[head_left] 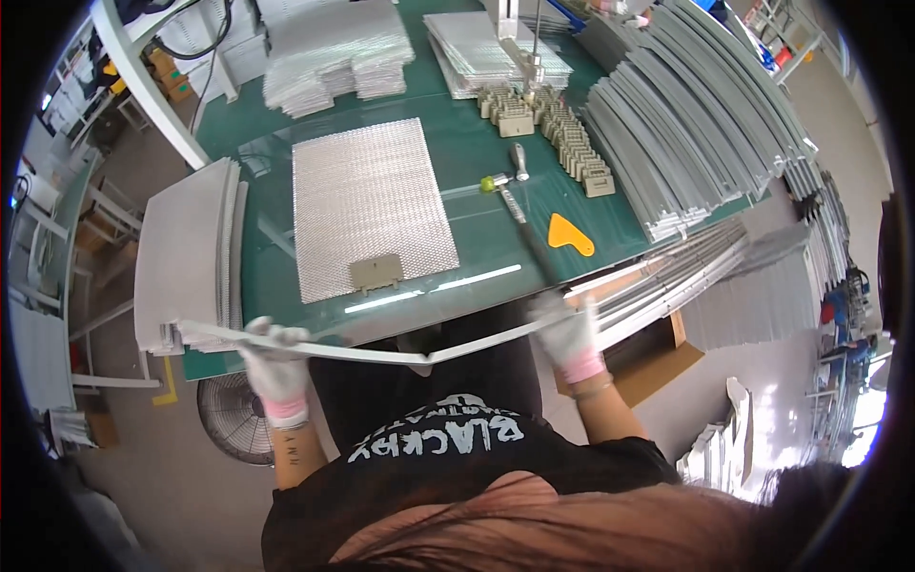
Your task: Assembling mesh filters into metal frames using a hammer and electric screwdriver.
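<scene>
From where I stand, the person has one pale strip [425,360], bent into a shallow V, up in front of the waist, just off the near edge of the green bench [486,234]. The left hand [276,360] has its fingers curled round one arm of it; the right hand [566,334], rather blurred, seems to pinch the other arm near its end. That wide, two-handed grip probably keeps the kinked middle from swinging — one hand alone would likely let the far arm sag. One silvery mesh panel [372,205] lies flat before the person, well within reach, with one tan plate [376,274] on its near edge. To its right, perhaps parked there to be handy yet out of the way, I count one hammer-like tool [524,227], one small metal tool [518,162] and one yellow scraper [570,234]. Behind stand two stacks of mesh sheets [334,57], then tan blocks [577,143] in two rows, too overlapped for me to number. One pile of grey panels [181,257] stands at the left, and grey slats [705,105] fan out at the right — many, uncountable from here.
</scene>
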`<action>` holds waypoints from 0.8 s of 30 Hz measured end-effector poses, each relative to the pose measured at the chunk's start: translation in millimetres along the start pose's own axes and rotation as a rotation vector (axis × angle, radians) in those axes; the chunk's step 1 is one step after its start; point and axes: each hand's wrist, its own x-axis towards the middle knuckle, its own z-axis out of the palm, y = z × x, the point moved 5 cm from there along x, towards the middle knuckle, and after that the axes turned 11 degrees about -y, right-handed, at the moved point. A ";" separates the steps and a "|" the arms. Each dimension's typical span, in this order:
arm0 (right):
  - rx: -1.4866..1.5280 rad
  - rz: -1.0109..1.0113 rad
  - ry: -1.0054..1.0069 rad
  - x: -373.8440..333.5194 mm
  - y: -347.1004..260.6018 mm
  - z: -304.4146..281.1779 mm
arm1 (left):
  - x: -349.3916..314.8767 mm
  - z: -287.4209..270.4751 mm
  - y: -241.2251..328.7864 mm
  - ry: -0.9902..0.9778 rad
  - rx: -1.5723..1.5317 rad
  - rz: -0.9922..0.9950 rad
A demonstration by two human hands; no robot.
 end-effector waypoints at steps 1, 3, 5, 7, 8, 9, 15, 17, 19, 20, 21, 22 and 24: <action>0.258 0.006 -0.307 16.4 -30.6 -32.3 | 5.3 -2.4 21.8 0.073 -0.014 0.088; 0.190 -0.256 -0.122 13.7 -79.5 -37.0 | 8.2 1.8 54.2 -0.125 0.247 0.164; -0.054 -0.521 -0.217 5.2 -138.1 -31.8 | 8.4 -2.9 57.3 -0.353 0.485 0.075; -0.162 -0.691 -0.035 -41.3 -152.4 51.9 | -0.2 -9.5 41.4 -0.261 0.655 -0.161; -0.111 -0.729 -0.232 -47.4 -166.2 64.9 | -1.7 -0.7 31.7 -0.190 0.590 -0.267; -0.054 -0.758 -0.434 -52.5 -178.2 74.2 | -2.8 0.7 20.2 -0.185 0.619 -0.295; -0.279 -0.551 -0.569 -42.3 -77.7 187.8 | -25.2 18.3 -30.5 -0.231 0.518 -0.391; -0.238 -0.271 -0.614 9.8 -27.4 187.0 | -35.5 17.6 -38.7 -0.165 0.570 -0.404; -0.165 -0.090 -0.622 58.8 20.0 180.7 | -42.9 11.5 -42.8 -0.141 0.576 -0.436; -0.183 -0.043 -0.709 86.8 31.2 172.7 | -43.6 11.5 -41.0 -0.043 0.697 -0.345; -0.200 -0.029 -0.615 103.6 40.6 166.4 | -45.8 9.8 -36.4 0.062 0.822 -0.251; -0.213 -0.031 -0.599 111.3 48.7 161.3 | -49.7 1.9 -38.6 0.089 0.898 -0.222; -0.226 -0.035 -0.583 121.6 53.1 146.1 | -54.8 33.3 -31.1 0.129 1.503 0.043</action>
